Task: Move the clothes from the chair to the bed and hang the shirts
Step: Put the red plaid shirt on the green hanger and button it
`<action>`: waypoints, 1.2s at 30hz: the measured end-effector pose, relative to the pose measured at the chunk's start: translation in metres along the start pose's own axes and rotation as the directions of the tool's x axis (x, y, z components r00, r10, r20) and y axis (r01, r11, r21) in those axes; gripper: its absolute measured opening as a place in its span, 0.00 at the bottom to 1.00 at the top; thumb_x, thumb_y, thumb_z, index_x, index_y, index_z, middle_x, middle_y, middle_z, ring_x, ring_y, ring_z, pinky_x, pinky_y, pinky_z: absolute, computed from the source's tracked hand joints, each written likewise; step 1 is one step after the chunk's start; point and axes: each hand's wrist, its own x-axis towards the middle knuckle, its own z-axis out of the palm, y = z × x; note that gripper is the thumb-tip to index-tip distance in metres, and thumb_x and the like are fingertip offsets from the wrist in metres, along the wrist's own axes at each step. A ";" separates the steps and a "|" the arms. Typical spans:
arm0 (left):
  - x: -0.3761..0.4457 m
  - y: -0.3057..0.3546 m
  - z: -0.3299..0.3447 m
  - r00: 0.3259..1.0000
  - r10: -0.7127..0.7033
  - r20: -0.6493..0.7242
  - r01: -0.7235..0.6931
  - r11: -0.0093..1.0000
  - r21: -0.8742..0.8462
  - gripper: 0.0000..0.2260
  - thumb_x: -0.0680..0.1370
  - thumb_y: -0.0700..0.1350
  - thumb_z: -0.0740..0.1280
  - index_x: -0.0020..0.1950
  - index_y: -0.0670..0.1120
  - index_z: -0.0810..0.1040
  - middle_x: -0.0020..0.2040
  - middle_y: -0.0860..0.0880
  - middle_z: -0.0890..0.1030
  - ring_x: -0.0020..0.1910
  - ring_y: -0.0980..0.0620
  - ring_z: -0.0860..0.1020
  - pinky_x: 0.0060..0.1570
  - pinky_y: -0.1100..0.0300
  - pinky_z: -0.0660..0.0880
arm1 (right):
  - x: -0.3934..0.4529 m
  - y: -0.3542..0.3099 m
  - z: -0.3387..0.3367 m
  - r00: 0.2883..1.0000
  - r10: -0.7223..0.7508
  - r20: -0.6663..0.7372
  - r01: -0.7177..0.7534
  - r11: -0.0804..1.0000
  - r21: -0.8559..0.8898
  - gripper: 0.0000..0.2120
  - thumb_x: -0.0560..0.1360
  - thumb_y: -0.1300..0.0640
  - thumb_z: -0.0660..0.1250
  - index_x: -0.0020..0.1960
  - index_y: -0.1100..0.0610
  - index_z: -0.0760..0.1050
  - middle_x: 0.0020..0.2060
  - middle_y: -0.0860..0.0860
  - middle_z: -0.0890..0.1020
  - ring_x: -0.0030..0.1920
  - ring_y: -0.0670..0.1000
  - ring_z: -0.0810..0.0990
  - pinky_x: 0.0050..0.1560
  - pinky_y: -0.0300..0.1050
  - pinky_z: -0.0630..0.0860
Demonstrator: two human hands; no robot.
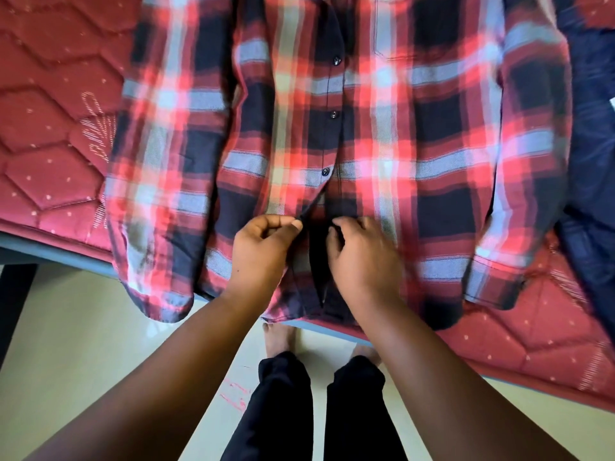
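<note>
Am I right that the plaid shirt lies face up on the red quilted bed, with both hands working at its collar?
Not quite: in the head view the left hand and right hand work at the placket near the hem, not the collar. The plaid shirt does lie face up on the red quilted bed.

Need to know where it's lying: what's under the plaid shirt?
The plaid shirt lies on a red quilted bedcover; its right side overlaps dark blue fabric. Anything directly beneath the shirt is covered.
</note>
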 end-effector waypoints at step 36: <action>-0.008 0.023 0.036 0.952 -0.178 0.247 0.179 0.984 0.020 0.07 0.76 0.40 0.71 0.39 0.48 0.80 0.30 0.53 0.80 0.30 0.59 0.77 0.29 0.67 0.72 | 0.005 0.016 -0.029 0.858 0.384 0.341 -0.507 0.532 0.678 0.05 0.74 0.59 0.73 0.42 0.50 0.80 0.33 0.44 0.82 0.33 0.41 0.77 0.41 0.39 0.76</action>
